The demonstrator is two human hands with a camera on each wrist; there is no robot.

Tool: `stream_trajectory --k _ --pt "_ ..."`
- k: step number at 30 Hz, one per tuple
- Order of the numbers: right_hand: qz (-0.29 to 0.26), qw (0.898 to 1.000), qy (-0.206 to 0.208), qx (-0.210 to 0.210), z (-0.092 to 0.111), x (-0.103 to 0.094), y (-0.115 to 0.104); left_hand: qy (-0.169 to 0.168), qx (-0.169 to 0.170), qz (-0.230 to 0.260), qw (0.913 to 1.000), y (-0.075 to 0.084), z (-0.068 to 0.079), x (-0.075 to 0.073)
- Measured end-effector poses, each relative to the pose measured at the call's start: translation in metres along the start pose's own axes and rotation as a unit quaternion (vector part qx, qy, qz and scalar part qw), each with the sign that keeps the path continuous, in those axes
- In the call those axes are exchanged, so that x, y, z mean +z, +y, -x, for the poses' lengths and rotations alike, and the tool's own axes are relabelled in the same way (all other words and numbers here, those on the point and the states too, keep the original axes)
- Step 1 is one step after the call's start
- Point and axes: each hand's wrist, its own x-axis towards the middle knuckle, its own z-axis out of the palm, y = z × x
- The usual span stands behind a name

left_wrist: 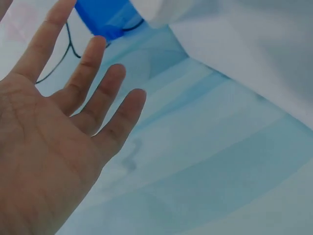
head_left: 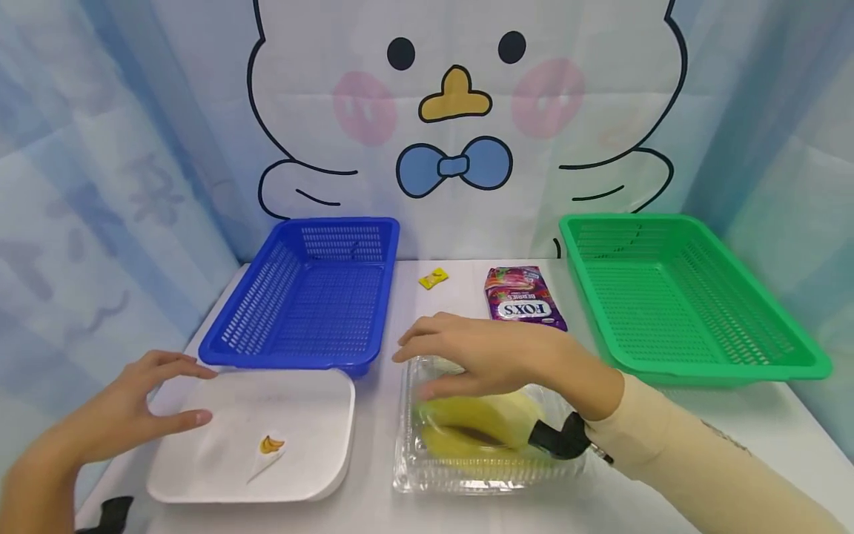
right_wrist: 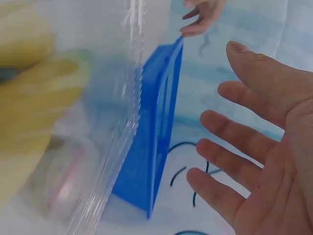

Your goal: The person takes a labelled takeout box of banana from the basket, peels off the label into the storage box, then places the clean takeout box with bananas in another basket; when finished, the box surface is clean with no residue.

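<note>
While a big pale cloth (head_left: pixel 454 233) with a cartoon face hangs well past all the fingers, a white table (head_left: pixel 373 452) spreads out under them. On it, a long green plastic basket with little holes (head_left: pixel 674 319) sits past the right wrist, to the right of the right fingers. A deep blue plastic basket with little holes (head_left: pixel 320 304) sits just past the left fingertips and to their right. A flat white tray with round corners (head_left: pixel 307 408) is right by the left fingers, and I can't tell if they touch it. A see-through plastic box with yellow fruit inside (head_left: pixel 467 482) is by the right fingers, with a gap between. The left hand (head_left: pixel 143 404) has its thumb and fingers wide apart. The right hand (head_left: pixel 483 356) has its fingers loose and spread, with just air in them. A purple packet marked FOX'S (head_left: pixel 523 293) lies beyond the right knuckles. A small yellow wrapped sweet (head_left: pixel 434 278) lies past the right fingertips. Smallest is a tiny banana picture (head_left: pixel 270 445), on the white tray, to the right of the left thumb.
</note>
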Motion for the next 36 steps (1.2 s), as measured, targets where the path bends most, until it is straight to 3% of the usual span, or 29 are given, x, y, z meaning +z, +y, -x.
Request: stream_trajectory --k 8,14,19,27,32,36 --pt "-0.035 0.997 0.052 0.042 0.042 0.004 0.022 0.041 0.058 -0.001 0.9975 0.027 -0.004 -0.006" --pt "-0.035 0.993 0.082 0.073 0.063 0.009 0.030 0.028 0.066 0.004 0.9974 0.057 -0.013 -0.009" --pt "-0.040 0.989 0.104 0.098 0.082 0.015 0.036 0.023 0.103 0.026 0.9941 0.078 -0.020 -0.009" --pt "-0.048 0.981 0.164 0.096 0.109 0.027 0.048 0.013 0.126 0.028 0.9916 0.107 -0.028 -0.001" --pt "-0.053 0.976 0.186 0.097 0.122 0.034 0.055 0.033 0.164 0.041 0.9850 0.123 -0.038 0.002" --pt "-0.063 0.972 0.199 0.107 0.129 0.038 0.058 0.030 0.188 0.053 0.9802 0.135 -0.043 0.004"
